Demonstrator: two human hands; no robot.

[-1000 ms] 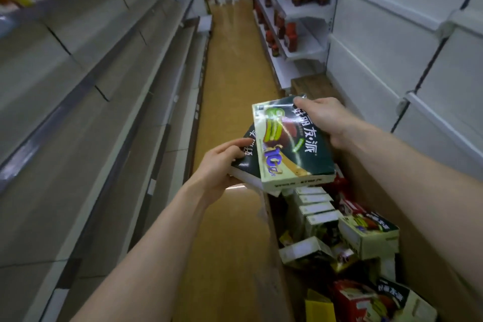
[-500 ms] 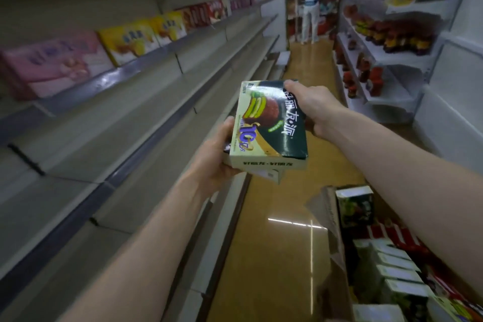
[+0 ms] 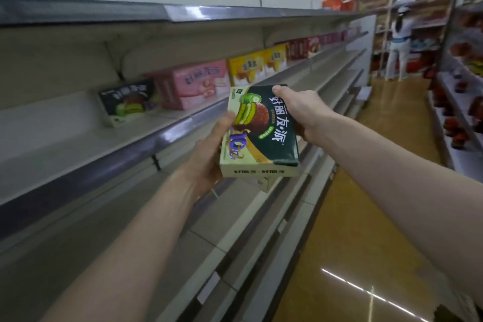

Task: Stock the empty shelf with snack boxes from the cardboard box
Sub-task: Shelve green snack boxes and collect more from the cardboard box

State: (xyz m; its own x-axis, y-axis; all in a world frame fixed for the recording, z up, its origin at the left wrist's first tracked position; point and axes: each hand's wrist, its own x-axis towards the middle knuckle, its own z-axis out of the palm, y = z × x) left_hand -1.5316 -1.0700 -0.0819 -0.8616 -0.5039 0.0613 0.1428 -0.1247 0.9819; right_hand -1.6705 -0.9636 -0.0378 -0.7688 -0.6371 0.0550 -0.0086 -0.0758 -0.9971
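Note:
I hold a stack of two snack boxes in front of the shelves. The top green snack box [image 3: 264, 133] faces me, and a corner of the second box [image 3: 264, 182] shows beneath it. My left hand [image 3: 209, 157] grips the stack from the left with the thumb on the top box. My right hand [image 3: 303, 112] grips the top box's far right corner. On the shelf [image 3: 78, 144] to the left stands one matching dark green box [image 3: 125, 104], with bare shelf to its left. The cardboard box is out of view.
Pink boxes [image 3: 198, 83], yellow boxes [image 3: 258, 63] and red boxes [image 3: 305, 47] line the same shelf further along. Lower shelves [image 3: 235, 217] are bare. The aisle floor [image 3: 366, 217] runs ahead; a person in white [image 3: 400, 42] stands at its far end. Stocked shelves [image 3: 460, 112] are on the right.
My view has swung up and left from the cardboard box to the shelves. Both hands have carried the stacked boxes up toward the shelf with the dark green box.

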